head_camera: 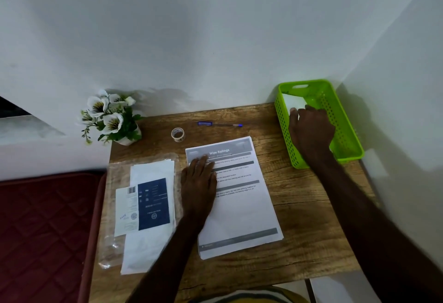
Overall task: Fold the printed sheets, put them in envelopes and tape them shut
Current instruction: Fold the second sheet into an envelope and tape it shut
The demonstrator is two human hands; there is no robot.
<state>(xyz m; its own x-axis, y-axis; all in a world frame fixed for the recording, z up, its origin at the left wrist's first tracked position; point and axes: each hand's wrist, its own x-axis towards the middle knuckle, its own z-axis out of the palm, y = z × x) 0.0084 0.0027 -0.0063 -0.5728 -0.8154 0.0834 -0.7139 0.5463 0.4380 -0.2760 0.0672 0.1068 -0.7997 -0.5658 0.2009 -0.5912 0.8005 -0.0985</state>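
A stack of printed sheets (242, 197) headed "Wipe Railings" lies in the middle of the wooden table (306, 238). My left hand (197, 182) rests flat on its left part, fingers straight. My right hand (310, 130) reaches into the green basket (345, 139) at the table's right and touches a white envelope (293, 101) lying inside it; whether the fingers grip it I cannot tell. A clear pack of white envelopes (148, 209) with a dark blue label lies left of the sheets. A small roll of tape (177, 134) stands behind the sheets.
A blue pen (219, 124) lies near the table's back edge. A pot of white artificial flowers (112, 118) stands at the back left corner. White walls close the back and right. A dark red cushion (45, 235) lies left of the table.
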